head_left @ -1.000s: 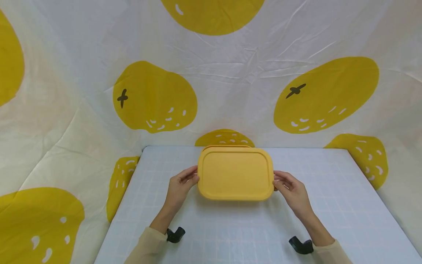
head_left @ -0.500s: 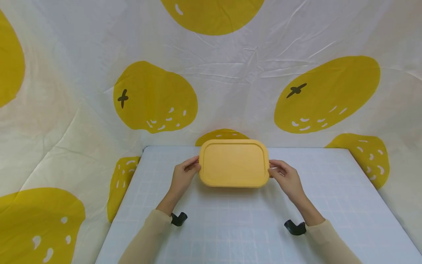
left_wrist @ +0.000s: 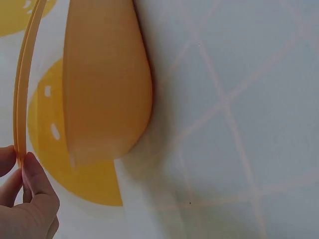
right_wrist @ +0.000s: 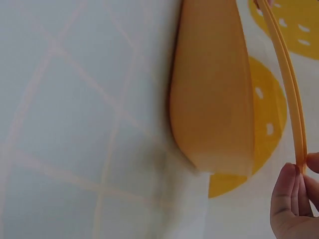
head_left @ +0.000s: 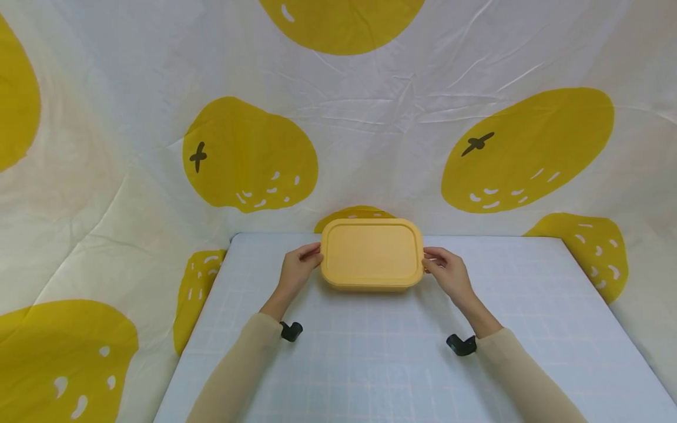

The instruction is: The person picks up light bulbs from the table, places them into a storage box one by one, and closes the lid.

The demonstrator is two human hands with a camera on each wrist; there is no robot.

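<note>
A yellow rectangular lid (head_left: 372, 252) with rounded corners is held level by both hands at the back of the table. My left hand (head_left: 296, 270) pinches its left edge between thumb and fingers. At the opposite short edge, my right hand (head_left: 449, 275) pinches it the same way. Beneath the lid stands a matching yellow food container (left_wrist: 107, 84), mostly covered by it in the head view. Both wrist views show a gap between the thin lid (right_wrist: 289, 84) and the container's rim. The container's inside is hidden.
The table (head_left: 338, 364) has a pale blue checked cover. Close behind its back edge hangs a white cloth (head_left: 370, 164) printed with large yellow fruit. Black curved pieces (head_left: 461, 345) sit at both wrists.
Both hands have carried the lid forward, away from me, and it looks smaller. The container's back rim, earlier showing behind the lid, is now covered, while a strip of its front shows.
</note>
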